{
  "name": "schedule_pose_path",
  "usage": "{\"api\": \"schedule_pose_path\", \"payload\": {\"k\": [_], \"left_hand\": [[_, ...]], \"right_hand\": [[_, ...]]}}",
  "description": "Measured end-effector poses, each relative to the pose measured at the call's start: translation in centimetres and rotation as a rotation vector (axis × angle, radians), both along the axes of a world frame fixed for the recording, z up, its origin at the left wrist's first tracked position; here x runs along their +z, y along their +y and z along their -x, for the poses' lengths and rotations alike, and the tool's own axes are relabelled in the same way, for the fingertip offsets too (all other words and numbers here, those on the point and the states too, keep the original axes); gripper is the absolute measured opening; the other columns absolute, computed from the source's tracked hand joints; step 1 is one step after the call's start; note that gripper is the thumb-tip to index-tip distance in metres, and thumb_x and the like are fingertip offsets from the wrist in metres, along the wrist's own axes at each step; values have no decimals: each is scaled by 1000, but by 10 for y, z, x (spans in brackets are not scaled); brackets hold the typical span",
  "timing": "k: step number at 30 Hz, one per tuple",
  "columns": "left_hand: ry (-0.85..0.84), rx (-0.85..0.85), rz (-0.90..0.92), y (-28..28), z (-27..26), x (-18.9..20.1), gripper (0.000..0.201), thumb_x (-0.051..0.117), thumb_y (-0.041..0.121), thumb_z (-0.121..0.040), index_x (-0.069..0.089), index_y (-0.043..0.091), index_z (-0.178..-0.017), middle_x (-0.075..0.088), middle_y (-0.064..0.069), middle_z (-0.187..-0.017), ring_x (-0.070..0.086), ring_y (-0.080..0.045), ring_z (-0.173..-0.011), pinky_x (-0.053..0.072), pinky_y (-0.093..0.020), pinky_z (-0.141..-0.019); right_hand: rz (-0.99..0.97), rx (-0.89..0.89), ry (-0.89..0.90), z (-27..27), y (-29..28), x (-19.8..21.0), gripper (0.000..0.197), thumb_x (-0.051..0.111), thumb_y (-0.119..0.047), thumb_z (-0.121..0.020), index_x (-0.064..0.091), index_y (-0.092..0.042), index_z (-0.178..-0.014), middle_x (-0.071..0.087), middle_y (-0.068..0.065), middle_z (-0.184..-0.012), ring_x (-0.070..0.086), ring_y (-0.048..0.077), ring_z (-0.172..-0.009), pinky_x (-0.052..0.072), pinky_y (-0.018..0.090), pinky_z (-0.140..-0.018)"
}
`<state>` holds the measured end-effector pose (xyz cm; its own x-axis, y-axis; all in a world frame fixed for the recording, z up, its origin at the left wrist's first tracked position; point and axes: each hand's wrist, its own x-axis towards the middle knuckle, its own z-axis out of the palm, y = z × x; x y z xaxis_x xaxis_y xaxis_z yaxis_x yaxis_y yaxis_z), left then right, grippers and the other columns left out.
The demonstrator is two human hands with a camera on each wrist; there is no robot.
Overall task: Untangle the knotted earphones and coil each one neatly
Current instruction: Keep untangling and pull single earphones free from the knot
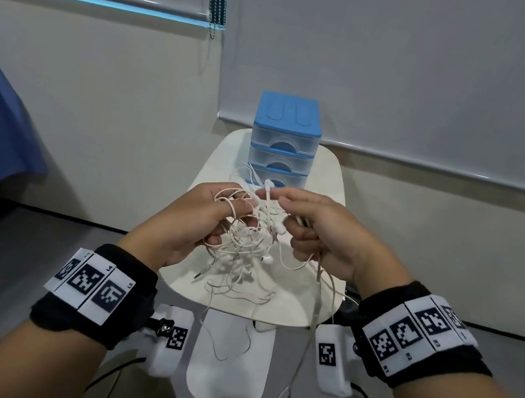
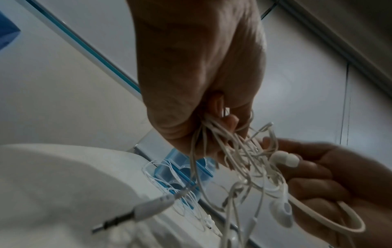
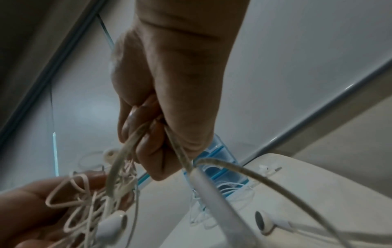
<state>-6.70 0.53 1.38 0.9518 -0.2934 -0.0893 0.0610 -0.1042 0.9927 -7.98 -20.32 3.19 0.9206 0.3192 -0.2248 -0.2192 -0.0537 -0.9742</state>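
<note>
Both hands are up over the small white table [image 1: 326, 181], working the tangle of earphones [image 1: 248, 231] held between them. The left hand [image 1: 195, 219] has fingers curled into the bundle with pinkish loops hooked round the fingertips; the left wrist view shows cords bunched in its pinch. The right hand [image 1: 321, 233] grips a few strands, thumb and forefinger closing on a white stem near the top, other fingers curled round cords that trail off the table edge toward the lap. One jack plug [image 1: 197, 276] hangs low just above the tabletop. Another white earphone set [image 1: 245, 171] lies on the table against the blue drawer unit [image 1: 285, 140], apart from the held knot.

Risks, as a guess: pulling the hands apart now would likely cinch the knot, since loops are wrapped round the left fingers. The long strands hanging off the table could catch on the wrist straps [image 1: 93, 288] or a knee and yank the bundle. Buds dangling loose may swing and rethread through open loops. Thin cords could strain at the bud joints if tugged hard.

Writing: no brand visible on earphones or drawers. The wrist bands carry square coded markers with tiny labels, one seems to read "L5", the rest too small to read.
</note>
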Motion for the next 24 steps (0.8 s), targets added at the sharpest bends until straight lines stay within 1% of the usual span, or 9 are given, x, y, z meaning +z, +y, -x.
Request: {"api": "schedule_pose_path", "payload": {"k": [4, 6, 9, 11, 13, 16, 18, 20, 24], "left_hand": [[14, -4, -31, -4, -2, -8, 10, 61, 15, -101, 71, 15, -103, 69, -8, -87, 28, -9, -49, 32, -21, -43], [26, -13, -28, -7, -2, -10, 17, 60, 9, -99, 72, 21, -98, 62, -9, -83, 28, -10, -51, 32, -21, -43], [18, -4, -34, -9, 0, -7, 28, 54, 7, -101, 64, 24, -81, 58, 4, -68, 27, -10, -51, 29, -22, -44], [16, 31, 14, -8, 1, -3, 31, 51, 12, -105, 61, 24, -77, 60, 3, -69, 28, -8, -49, 28, -21, -43], [16, 78, 96, -4, -1, 0, 38, 49, 11, -105, 63, 26, -74, 62, -4, -75, 27, -6, -45, 27, -19, -41], [-7, 89, 164, 1, -4, 6, 31, 46, 6, -105, 59, 23, -83, 58, -2, -73, 25, -5, -42, 27, -19, -41], [-36, 71, 179, 4, -4, 12, 27, 47, 8, -106, 54, 21, -83, 52, 4, -68, 27, -5, -42, 28, -19, -42], [-59, 57, 192, 7, -3, 15, 25, 46, 14, -108, 55, 19, -85, 62, 1, -74, 26, -5, -42, 30, -19, -43], [-74, 48, 181, 9, -2, 18, 23, 44, 17, -110, 58, 17, -92, 75, -9, -96, 20, -9, -44, 33, -20, -47]], "right_hand": [[52, 90, -74, 3, 3, 11, 33, 52, -12, -104, 72, -25, -127, 21, -4, -57, 14, 11, -49, 14, 26, -51], [178, 112, -167, 4, 6, 15, 33, 56, -9, -102, 76, -27, -122, 25, -6, -56, 18, 12, -51, 17, 25, -49], [419, 117, -338, 7, 4, 20, 30, 60, -10, -100, 78, -29, -115, 37, -13, -48, 25, 15, -53, 23, 27, -51], [530, 38, -415, 6, -5, 24, 22, 64, -16, -99, 76, -26, -114, 51, -21, -49, 38, 7, -45, 29, 18, -50], [666, -16, -463, 2, -19, 28, 16, 73, -29, -93, 76, -27, -109, 60, -24, -62, 51, -4, -50, 32, 12, -53], [899, 74, -434, 0, -31, 35, 15, 77, -42, -88, 80, -28, -90, 63, -18, -59, 53, -1, -57, 35, 16, -57], [965, 69, -423, 0, -36, 37, 21, 74, -44, -90, 81, -26, -81, 69, -1, -75, 51, 10, -66, 39, 24, -60], [933, -39, -432, 0, -40, 41, 26, 71, -38, -94, 80, -21, -77, 66, 11, -80, 49, 17, -70, 39, 29, -63], [911, -241, -401, -1, -44, 48, 28, 70, -27, -94, 78, -13, -72, 64, 5, -74, 51, 17, -70, 38, 25, -60]]}}
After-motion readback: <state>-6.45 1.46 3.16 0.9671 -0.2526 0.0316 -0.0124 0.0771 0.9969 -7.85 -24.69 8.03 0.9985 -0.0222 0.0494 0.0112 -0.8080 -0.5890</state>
